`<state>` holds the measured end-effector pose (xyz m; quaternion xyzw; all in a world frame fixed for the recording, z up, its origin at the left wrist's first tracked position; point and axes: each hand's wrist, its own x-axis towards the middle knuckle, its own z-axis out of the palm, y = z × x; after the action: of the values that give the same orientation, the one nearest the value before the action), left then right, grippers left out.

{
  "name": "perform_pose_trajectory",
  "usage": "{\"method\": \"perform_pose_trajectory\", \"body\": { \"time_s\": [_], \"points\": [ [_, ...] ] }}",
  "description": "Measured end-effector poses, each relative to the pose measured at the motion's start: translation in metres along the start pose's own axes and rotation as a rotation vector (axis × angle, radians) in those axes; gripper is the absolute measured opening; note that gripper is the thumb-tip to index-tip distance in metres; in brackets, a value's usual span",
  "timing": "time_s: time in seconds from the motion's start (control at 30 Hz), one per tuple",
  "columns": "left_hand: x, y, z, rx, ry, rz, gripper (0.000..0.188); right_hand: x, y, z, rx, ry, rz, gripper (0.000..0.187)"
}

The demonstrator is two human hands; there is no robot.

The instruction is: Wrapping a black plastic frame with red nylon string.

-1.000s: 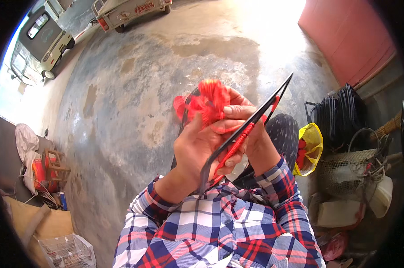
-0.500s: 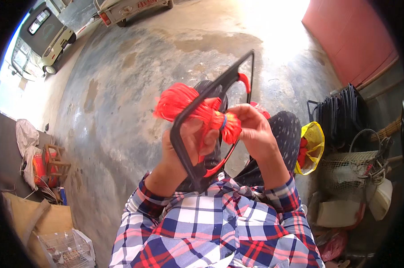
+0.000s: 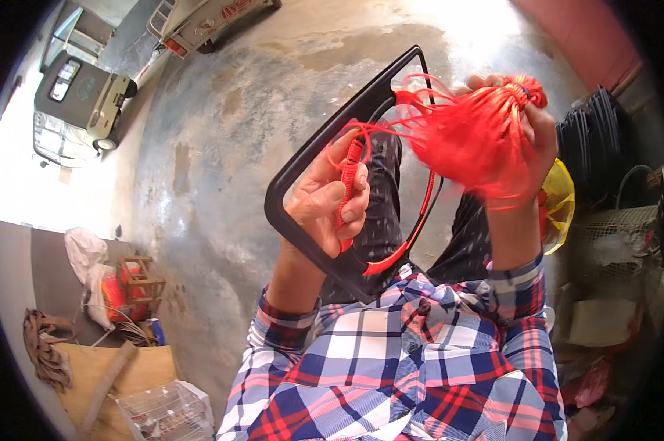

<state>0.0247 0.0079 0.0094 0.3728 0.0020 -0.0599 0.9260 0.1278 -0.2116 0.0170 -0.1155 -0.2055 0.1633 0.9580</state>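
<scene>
My left hand (image 3: 332, 202) is closed around a red cord-wrapped strip (image 3: 351, 173) inside a black frame (image 3: 275, 209) with rounded corners. More red wrapping (image 3: 390, 262) covers part of the frame's inner edge. Out to the right, my right hand (image 3: 543, 140) grips a bundle of red cord (image 3: 471, 143), tied near its gathered end. Loose strands stretch from the bundle across the frame's opening toward my left fingers. The bundle is smeared by motion, and it partly covers my right fingers.
Right of my knees stands a yellow bag (image 3: 562, 206), with stacked black frames (image 3: 596, 128) beyond it and a wire-mesh basket (image 3: 615, 235) nearer. A wooden stool (image 3: 141, 283) and a wire crate (image 3: 166, 413) are on the left. Vehicles (image 3: 85, 103) are parked farther back.
My right hand has swung the red cord bundle out to the right, away from the frame, drawing strands out behind it. My left hand now grips the wrapped strip. The view has shifted.
</scene>
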Motion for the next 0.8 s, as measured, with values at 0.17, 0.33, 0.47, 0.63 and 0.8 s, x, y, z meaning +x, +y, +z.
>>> {"method": "perform_pose_trajectory", "body": {
  "time_s": [0.17, 0.33, 0.47, 0.63, 0.8],
  "points": [
    [0.004, -0.004, -0.006, 0.131, -0.051, 0.03, 0.06, 0.003, 0.005, -0.055, 0.003, -0.156, 0.09, 0.032],
    [0.005, -0.004, -0.011, 0.195, -0.017, 0.043, 0.05, -0.025, 0.047, -0.046, -0.287, 0.106, 0.159, 0.02],
    [0.009, -0.007, -0.006, 0.227, 0.026, -0.033, 0.048, -0.03, 0.067, -0.03, -0.568, 0.19, 0.172, 0.014],
    [0.013, -0.009, 0.01, 0.288, 0.028, -0.107, 0.047, -0.034, 0.078, -0.032, -0.302, 0.363, 0.231, 0.011],
    [0.018, -0.018, 0.024, 0.3, 0.065, -0.144, 0.047, -0.038, 0.064, -0.033, -0.249, 0.39, 0.203, 0.013]
  ]
}}
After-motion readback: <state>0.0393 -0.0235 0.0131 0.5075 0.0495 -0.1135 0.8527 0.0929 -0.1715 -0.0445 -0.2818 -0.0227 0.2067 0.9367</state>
